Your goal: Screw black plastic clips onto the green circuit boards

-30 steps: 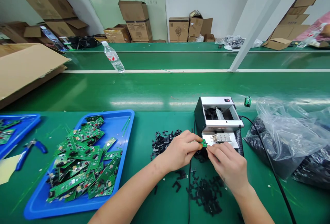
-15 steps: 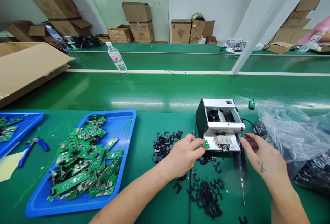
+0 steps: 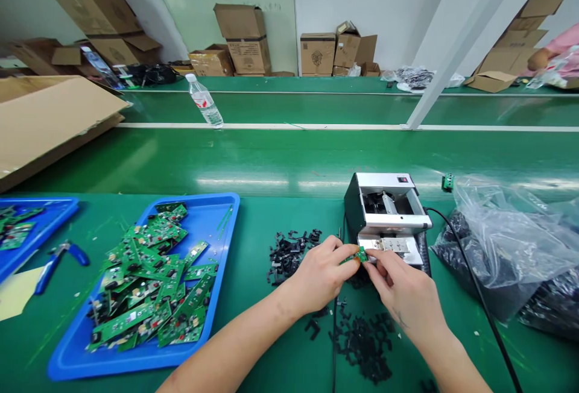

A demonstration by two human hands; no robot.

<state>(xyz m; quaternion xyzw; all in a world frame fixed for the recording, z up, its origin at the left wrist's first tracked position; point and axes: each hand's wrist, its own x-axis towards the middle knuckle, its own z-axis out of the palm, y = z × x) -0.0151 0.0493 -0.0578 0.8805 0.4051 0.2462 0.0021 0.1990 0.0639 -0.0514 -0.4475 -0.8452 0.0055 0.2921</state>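
The bare left hand [image 3: 321, 278] and right hand [image 3: 402, 296] pinched a small green circuit board [image 3: 360, 254] just before the silver-and-black benchtop machine [image 3: 386, 200]; a slipped grip could have dropped it among the loose black plastic pieces [image 3: 289, 257].

— What is being held?
— A small green rectangular circuit board [image 3: 361, 254] is pinched between the fingertips of the left hand [image 3: 322, 275] and the right hand [image 3: 404, 299].
— How is it posed?
— It is held slightly tilted, out in front of both hands, with its long edge running sideways.
— Can its surface be made out?
— It is partly covered by fingers; its small parts cannot be told apart.
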